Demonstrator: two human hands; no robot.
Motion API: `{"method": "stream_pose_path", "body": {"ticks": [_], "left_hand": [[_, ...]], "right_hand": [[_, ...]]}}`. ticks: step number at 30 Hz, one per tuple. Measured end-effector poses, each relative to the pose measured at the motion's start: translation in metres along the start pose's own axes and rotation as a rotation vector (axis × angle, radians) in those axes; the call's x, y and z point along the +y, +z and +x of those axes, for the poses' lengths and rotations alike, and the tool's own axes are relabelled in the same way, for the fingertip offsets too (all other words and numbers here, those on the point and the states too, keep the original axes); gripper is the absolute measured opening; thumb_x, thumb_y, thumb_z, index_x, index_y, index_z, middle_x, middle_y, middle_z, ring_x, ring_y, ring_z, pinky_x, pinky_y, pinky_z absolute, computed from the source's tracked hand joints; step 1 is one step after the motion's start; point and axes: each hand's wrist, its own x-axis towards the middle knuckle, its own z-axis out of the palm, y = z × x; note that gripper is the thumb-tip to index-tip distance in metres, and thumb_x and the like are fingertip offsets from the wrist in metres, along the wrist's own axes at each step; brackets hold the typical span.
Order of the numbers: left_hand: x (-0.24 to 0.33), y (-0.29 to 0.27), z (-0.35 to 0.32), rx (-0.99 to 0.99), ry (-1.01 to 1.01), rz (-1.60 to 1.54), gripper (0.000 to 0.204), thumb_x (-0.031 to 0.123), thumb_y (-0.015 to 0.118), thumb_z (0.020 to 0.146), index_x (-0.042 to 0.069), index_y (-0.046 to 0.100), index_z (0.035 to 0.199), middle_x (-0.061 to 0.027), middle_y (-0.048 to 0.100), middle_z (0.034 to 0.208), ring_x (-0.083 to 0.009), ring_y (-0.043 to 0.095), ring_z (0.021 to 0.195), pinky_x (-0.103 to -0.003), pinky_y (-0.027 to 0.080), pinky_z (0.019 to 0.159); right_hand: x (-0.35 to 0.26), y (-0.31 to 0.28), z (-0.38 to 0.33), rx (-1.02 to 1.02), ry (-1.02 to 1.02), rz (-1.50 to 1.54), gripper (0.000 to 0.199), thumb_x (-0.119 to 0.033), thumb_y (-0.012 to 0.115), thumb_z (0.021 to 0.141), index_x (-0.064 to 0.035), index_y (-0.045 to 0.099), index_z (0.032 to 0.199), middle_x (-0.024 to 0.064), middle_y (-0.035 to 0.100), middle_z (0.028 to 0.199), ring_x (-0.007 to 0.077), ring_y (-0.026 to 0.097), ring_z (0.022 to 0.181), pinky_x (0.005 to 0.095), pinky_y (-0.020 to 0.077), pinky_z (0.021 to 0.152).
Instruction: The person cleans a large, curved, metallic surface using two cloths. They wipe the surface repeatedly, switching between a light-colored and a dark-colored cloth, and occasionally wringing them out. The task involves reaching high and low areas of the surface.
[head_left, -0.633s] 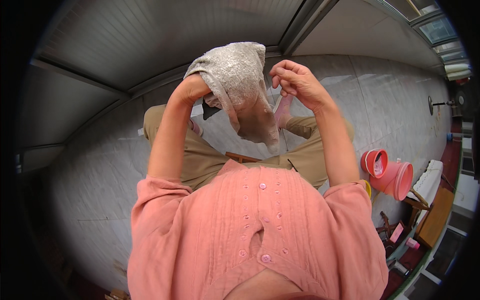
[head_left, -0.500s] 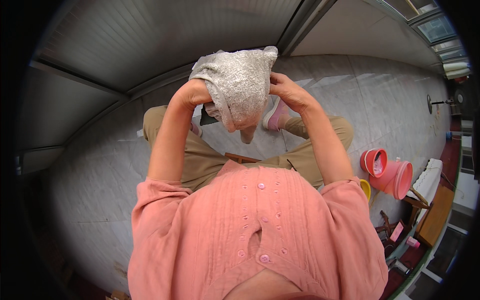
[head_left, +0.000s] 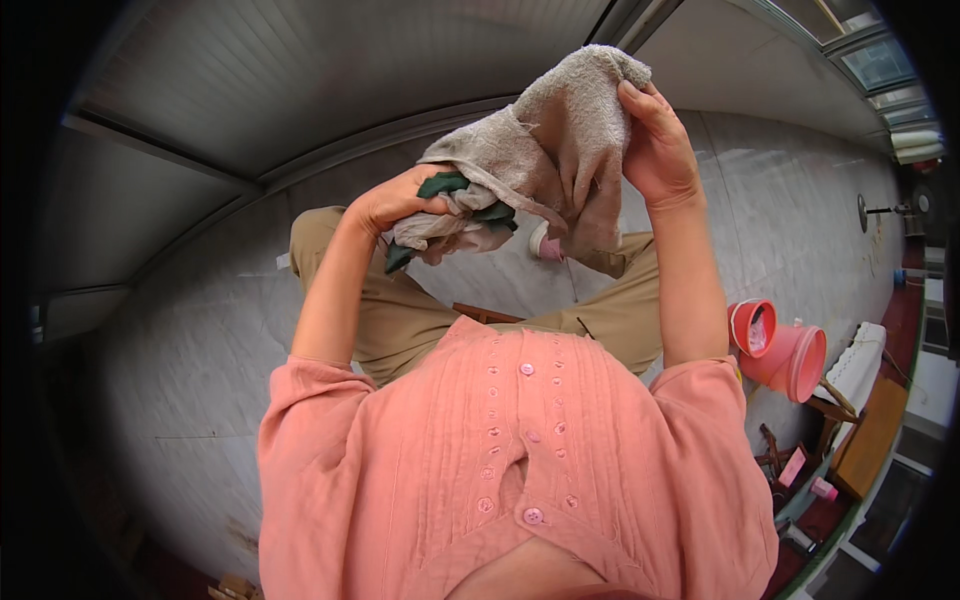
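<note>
Between my hands stretches a worn grey-beige terry cloth (head_left: pixel 585 120), above the floor and in front of my knees. My right hand (head_left: pixel 662 150) pinches its upper right corner between thumb and fingers. At the other end my left hand (head_left: pixel 400 200) is closed around a bunched part of the cloth together with a dark green cloth (head_left: pixel 443 184), whose folds poke out between and below the fingers. The grey-beige cloth hangs in loose folds from the right hand down to the left. Some fingers of both hands are hidden behind the fabric.
A small red bucket (head_left: pixel 752 328) and a larger pink bucket (head_left: pixel 795 362) stand on the grey tiled floor (head_left: pixel 760 215) at the right. Beyond them is a wooden bench (head_left: pixel 868 435). A ribbed panel wall (head_left: pixel 330 70) rises ahead. Below my hands are my spread knees.
My right hand has moved up and to the right, pulling the cloth's corner out. The cloth has gone from a bundle to stretched, and the dark green cloth now shows in my left hand.
</note>
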Motion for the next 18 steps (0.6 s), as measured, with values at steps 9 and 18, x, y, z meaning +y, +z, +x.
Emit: {"method": "stream_pose_path", "body": {"ticks": [9,18], "left_hand": [[-0.024,0.070,0.026,-0.003,0.233,-1.049,0.096,0.047,0.069,0.086,-0.010,0.026,0.151,-0.0248,0.046,0.146,-0.0301,0.055,0.128,-0.040,0.043,0.111],[0.026,0.007,0.013,0.595,0.343,-0.663,0.023,0.013,0.065,0.092,-0.003,0.068,0.108,-0.0086,0.072,0.092,-0.0157,0.072,0.078,-0.028,0.059,0.069]], "right_hand": [[-0.022,-0.014,-0.019,0.108,-0.056,-0.094,0.031,-0.010,0.057,0.099,0.0028,0.058,0.127,0.0094,0.066,0.118,0.0181,0.063,0.109,0.0346,0.0487,0.099],[-0.048,-0.041,-0.026,0.238,-0.062,-0.467,0.023,-0.012,0.062,0.097,-0.0013,0.067,0.117,0.0032,0.070,0.107,0.0126,0.065,0.098,0.0292,0.0506,0.091]]}}
